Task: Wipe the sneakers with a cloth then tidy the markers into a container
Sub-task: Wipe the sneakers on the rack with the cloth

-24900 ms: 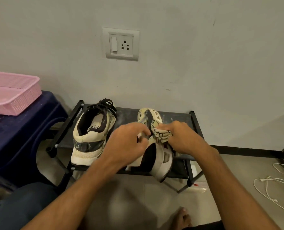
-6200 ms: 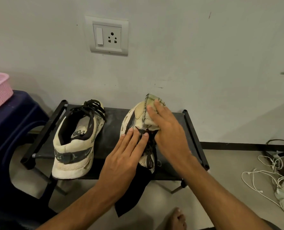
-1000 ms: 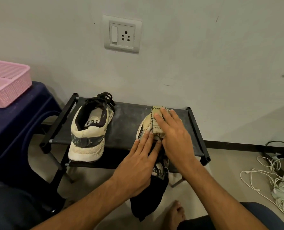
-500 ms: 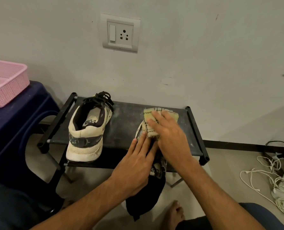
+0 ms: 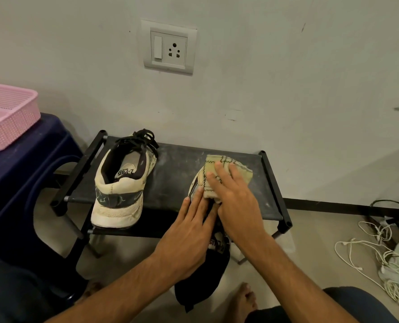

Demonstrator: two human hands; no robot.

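Cloth (image 5: 241,174) under flat, outstretched right hand (image 5: 235,206), pressed onto sneaker (image 5: 197,183) | left hand (image 5: 189,234) flat on same sneaker

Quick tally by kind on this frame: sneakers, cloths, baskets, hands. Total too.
Sneakers: 2, left sneaker and right sneaker
Cloth: 1
Pink basket: 1
Hands: 2, left hand and right hand
Total: 6

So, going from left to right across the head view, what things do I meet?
Pink basket → sneaker with black laces → left hand → right hand pressing the cloth → white cables on the floor.
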